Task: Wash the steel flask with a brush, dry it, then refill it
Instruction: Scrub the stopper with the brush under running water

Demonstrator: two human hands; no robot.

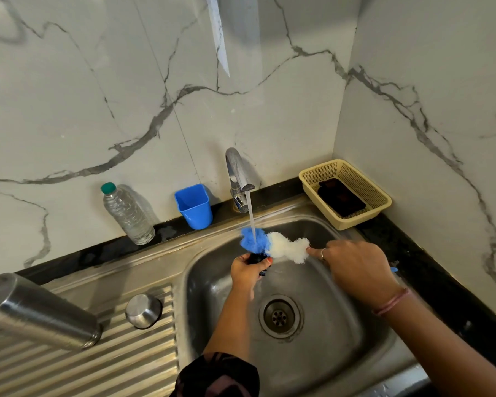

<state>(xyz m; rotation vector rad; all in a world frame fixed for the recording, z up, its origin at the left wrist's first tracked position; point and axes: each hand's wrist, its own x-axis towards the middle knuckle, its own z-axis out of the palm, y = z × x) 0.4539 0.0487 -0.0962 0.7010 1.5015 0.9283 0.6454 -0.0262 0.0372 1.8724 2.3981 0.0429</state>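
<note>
Brush-rinse step: right hand [352, 267] grips the blue-and-white fluffy bottle brush [272, 244] under the running chrome tap [239, 179], left hand [248, 270] pinches a small dark object; cylindrical steel flask [38, 313] lies on the drainboard, needing pickup next.

No writing, brand, number or sign can be read anywhere in this view. The plastic bottle [128, 214] at the counter's back edge carries no label.
</note>
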